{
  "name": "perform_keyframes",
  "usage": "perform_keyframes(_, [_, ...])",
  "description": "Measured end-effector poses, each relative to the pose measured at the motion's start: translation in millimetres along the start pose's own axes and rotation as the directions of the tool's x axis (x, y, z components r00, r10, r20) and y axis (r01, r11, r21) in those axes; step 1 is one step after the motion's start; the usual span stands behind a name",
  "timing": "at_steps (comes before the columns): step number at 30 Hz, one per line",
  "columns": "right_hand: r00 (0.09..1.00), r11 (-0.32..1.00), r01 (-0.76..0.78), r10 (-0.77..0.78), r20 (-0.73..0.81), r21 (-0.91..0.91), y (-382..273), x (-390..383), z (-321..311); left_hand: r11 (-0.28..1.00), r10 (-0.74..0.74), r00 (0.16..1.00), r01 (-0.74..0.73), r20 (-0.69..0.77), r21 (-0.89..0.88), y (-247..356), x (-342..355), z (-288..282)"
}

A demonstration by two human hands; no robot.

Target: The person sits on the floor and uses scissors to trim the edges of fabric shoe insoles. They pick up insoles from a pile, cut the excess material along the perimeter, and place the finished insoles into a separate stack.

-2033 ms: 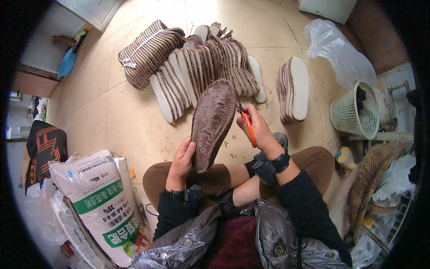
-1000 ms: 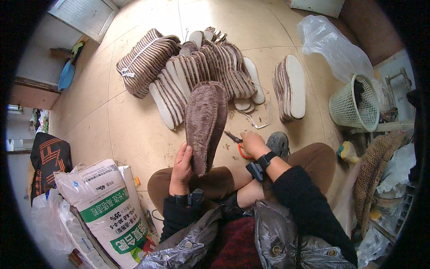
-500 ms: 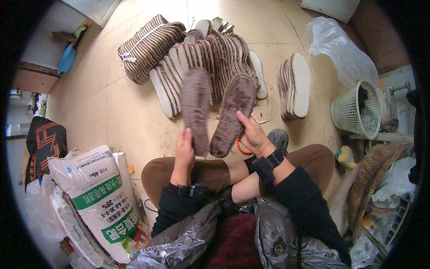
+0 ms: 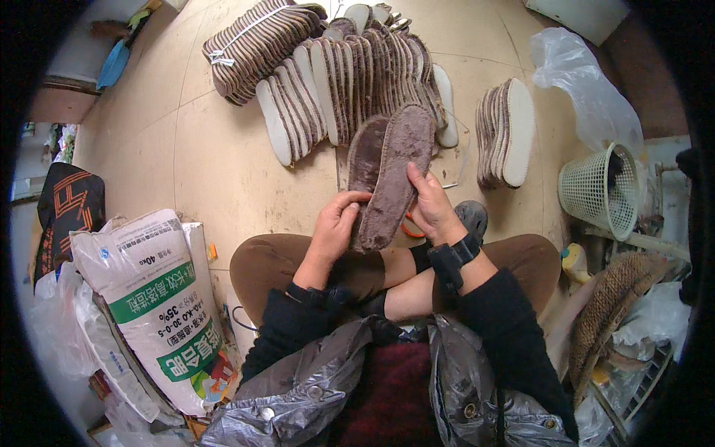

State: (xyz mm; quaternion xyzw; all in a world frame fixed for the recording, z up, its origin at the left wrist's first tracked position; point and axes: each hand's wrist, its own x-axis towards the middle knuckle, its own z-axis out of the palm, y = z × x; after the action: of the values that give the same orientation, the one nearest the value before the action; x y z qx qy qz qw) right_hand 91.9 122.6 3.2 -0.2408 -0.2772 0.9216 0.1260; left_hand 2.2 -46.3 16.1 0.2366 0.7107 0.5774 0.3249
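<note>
Two brown fleecy insoles overlap in front of me, pile side showing. My right hand (image 4: 433,207) grips the nearer insole (image 4: 400,179) by its right edge, thumb lying on the fleece. The other insole (image 4: 365,153) sits partly behind it, and my left hand (image 4: 337,227) pinches its left edge. Where my fingers go under the insoles is hidden. Just beyond stands a long row of insoles (image 4: 339,97) on edge, brown fleece alternating with white backing. To its right is a smaller stack of insoles (image 4: 514,134), white sole outward.
A bundle of insoles (image 4: 261,45) tied with white string lies at the back left. A printed white sack (image 4: 156,298) leans at my left. To the right are a pale green plastic basket (image 4: 599,194), a clear plastic bag (image 4: 581,82) and a woven sack (image 4: 622,313).
My left hand's insole has swung right and now lies partly behind the one in my right hand. Both insoles were apart before. The view has shifted slightly.
</note>
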Motion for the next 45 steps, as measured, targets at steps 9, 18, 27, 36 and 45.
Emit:
perform_keyframes(9, [0.956,0.885,0.213,-0.277,-0.1,-0.414,1.6,6.3,-2.6,0.888,0.108,0.993,-0.12,0.051,0.445,8.7,-3.3,12.6])
perform_keyframes(18, [0.659,-0.273,0.217,-0.668,0.347,-0.937,-36.5,-6.2,12.2,0.9,0.129,0.973,-0.197,0.194,0.39,6.0,-3.5,14.1])
perform_keyframes(27, [0.823,0.005,0.343,-0.484,0.298,-0.939,-70.2,1.4,-8.1,0.905,0.093,0.936,-0.221,0.338,0.364,5.3,-3.0,10.6])
perform_keyframes(36, [0.781,0.721,0.288,-0.558,-0.281,-0.63,-76.2,12.8,-31.7,0.963,0.04,0.944,-0.125,0.327,0.241,6.9,-1.9,7.9])
perform_keyframes(45, [0.862,0.437,-0.063,-0.429,-0.269,-0.897,-75.3,24.8,-61.8,0.979,0.086,0.98,-0.116,0.178,0.166,3.1,-2.0,1.6])
